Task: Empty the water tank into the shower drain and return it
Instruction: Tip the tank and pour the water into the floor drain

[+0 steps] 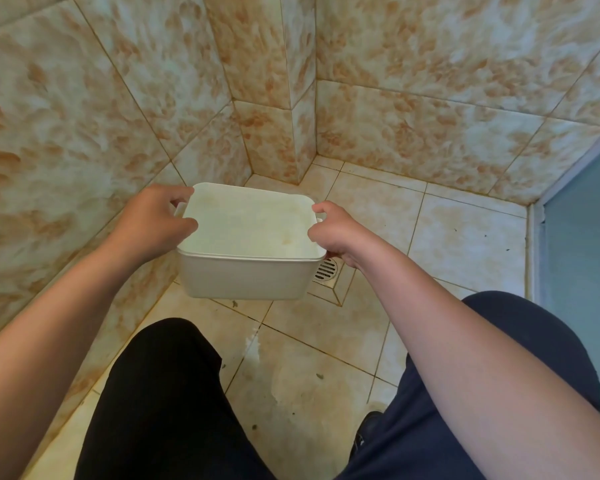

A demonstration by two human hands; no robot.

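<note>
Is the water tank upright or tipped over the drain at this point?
Upright. The water tank sits level, its opening facing up, both hands gripping its side handles above the floor drain. No water is pouring; whether it holds water cannot be told.

Colours I see in the shower corner

My tank [246,258] is off-white, faintly yellow-stained inside. Wall tiles [430,64] show cream with rusty-orange mottling; floor tiles [464,237] are pale beige with brown grout. The drain [326,270] is metallic with dark slots. Trousers [160,393] are black; the door panel [582,254] is frosted blue-grey.
</note>
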